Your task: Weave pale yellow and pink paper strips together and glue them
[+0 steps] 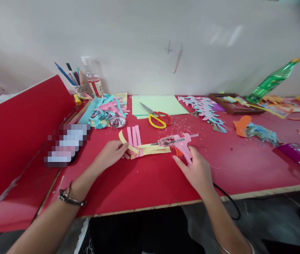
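My right hand (196, 169) is wrapped round the handle of a pink glue gun (175, 141), whose nozzle points left over the paper strips. With closed fingers my left hand (114, 153) holds the crossing of a woven paper piece, where one yellow paper strip (123, 138) curls up from the table. Several pink paper strips (134, 135) stick out toward the wall, and yellow strips (156, 149) run right beneath the nozzle. Behind the gun lie scissors (157, 120) with one red and one yellow handle, their blades a little apart, partly on pale green paper sheets (160, 104).
A heap of blue and pink paper pieces (107, 109) lies back left beside a clear bottle (95, 83) and a pen cup (80, 89). A phone (67, 145) rests at left. Rightward are a fringed paper strand (204, 109), a brown tray (236, 107), a leaning green bottle (273, 81) and a purple box (298, 157).
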A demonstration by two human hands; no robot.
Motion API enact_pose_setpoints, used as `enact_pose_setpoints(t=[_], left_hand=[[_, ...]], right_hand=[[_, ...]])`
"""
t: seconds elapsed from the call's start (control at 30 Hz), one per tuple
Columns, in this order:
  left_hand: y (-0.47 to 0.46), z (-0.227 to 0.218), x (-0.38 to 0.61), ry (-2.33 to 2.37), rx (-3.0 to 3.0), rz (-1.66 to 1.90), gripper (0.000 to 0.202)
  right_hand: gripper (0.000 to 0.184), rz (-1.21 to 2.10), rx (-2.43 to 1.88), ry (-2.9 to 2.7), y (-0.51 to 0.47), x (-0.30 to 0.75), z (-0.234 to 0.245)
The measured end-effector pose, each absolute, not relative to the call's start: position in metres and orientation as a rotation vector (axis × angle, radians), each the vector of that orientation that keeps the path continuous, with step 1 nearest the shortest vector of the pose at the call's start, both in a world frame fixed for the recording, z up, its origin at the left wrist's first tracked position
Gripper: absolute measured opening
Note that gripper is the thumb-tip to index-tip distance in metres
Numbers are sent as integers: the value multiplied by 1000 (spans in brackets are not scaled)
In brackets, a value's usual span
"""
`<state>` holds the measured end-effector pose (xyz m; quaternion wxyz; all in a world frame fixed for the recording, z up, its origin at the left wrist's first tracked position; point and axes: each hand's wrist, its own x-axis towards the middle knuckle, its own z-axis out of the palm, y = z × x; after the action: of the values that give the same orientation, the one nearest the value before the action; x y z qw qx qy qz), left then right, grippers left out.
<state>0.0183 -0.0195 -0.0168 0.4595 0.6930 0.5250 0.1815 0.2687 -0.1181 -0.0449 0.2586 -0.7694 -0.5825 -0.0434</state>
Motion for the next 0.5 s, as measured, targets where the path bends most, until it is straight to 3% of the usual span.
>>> enact_pose_setpoints(t=[0.5], left_hand=[[-15,-9,18,1376,1542,381,37]], right_hand=[[61,-28,-2067,-1561,-120,269,-42]])
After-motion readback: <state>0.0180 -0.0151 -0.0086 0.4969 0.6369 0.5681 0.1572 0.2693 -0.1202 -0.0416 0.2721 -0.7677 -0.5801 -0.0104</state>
